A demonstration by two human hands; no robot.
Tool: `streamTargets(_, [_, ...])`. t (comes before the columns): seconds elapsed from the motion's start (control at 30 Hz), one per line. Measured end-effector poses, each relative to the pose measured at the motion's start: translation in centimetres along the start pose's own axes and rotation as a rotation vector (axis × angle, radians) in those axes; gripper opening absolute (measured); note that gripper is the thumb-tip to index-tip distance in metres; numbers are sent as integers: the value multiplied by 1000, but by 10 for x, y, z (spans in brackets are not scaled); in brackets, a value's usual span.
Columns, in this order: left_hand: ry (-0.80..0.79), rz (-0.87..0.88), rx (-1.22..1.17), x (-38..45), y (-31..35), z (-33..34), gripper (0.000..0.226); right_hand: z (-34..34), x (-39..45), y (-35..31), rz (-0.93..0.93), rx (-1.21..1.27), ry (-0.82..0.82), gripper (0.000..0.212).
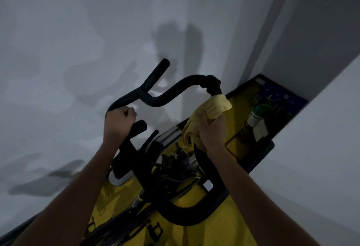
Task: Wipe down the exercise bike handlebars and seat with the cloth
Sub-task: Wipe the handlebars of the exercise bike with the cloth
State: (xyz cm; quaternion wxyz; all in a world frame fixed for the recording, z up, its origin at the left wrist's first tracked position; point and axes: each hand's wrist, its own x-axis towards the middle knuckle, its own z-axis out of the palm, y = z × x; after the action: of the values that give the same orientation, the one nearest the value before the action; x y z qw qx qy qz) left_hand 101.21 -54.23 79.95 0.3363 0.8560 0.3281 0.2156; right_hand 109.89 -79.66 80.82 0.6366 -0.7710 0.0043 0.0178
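Black exercise bike handlebars curve across the middle of the head view, close to a grey wall. My left hand is closed around the left bar. My right hand grips a yellow cloth wrapped around the right bar, just below its bent end. A lower loop of the black handlebars lies between my forearms. The seat is out of view.
A yellow floor mat lies under the bike frame. A green and white bottle and dark clutter sit in the corner at the right. The grey wall is right behind the bars, and a wall edge juts out at the right.
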Motion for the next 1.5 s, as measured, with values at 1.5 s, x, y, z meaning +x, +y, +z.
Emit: streamTargets(1.5, [-286,11,140,-10,18,-2,59,-6,22,-19,176,175,-11,33])
